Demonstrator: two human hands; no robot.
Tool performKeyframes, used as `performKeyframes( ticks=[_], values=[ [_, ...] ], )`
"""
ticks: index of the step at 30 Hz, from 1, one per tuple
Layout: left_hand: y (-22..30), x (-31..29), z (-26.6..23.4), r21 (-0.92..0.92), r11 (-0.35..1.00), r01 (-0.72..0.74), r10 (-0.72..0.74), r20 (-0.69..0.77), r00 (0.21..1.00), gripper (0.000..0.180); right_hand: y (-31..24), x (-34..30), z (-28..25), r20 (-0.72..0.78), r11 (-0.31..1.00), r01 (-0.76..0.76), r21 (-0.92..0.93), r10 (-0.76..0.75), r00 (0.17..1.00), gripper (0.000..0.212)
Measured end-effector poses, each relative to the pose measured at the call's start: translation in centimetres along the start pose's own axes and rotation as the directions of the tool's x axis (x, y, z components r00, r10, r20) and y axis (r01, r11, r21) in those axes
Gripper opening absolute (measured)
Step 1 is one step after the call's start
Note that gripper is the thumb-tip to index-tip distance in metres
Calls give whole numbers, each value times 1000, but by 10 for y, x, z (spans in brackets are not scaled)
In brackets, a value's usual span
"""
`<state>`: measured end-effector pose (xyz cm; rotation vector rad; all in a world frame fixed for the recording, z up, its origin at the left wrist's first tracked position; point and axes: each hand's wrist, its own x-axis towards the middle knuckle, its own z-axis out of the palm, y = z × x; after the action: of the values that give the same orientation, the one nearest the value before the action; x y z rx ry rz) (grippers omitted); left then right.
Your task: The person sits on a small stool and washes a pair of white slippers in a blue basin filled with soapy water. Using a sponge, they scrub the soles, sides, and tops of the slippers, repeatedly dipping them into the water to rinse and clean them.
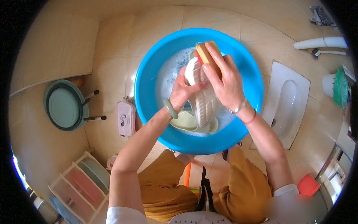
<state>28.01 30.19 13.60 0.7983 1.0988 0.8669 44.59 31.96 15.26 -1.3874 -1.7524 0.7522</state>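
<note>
Shoe (pixel 205 106) between hands (pixel 230 84), brush (pixel 203 53) at its far end

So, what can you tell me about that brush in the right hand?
The brush has a tan, wood-looking block, with red bristles showing along its left side. The right hand grips it, fingers laid along its back. It sits at a slant over the far part of the blue basin, bristles toward the pale, ribbed shoe; how firmly they press is hard to tell.

White sleeves (pixel 125 215), mustard trousers (pixel 244 181), pale-green bangle (pixel 170 108)
</note>
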Motion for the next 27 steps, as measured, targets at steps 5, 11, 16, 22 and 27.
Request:
performKeyframes(
  ticks=[5, 11, 16, 22, 27],
  values=[
    [8, -1, 21, 137, 988, -77, 58, 136, 989, 59, -30, -24, -24, -22, 937, 243, -250, -257, 966, 51],
    [21, -27, 29, 379, 908, -180, 127, 160, 979, 61, 11, -1, -46, -29, 997, -81, 19, 82, 996, 46],
    [13, -71, 34, 659, 445, -607, 398, 462, 793, 75, 12, -35, -77, 423, 326, -604, 727, 481, 768, 55],
    [-26, -103, 35, 737, -126, -664, 467, 635, 616, 64, 3, -68, -68, 520, 519, -643, 563, 382, 764, 67],
    [-59, -116, 18, 740, -171, -651, 541, 622, 566, 67, 3, -84, -54, 532, 474, -696, 539, 449, 718, 63]
  ],
)
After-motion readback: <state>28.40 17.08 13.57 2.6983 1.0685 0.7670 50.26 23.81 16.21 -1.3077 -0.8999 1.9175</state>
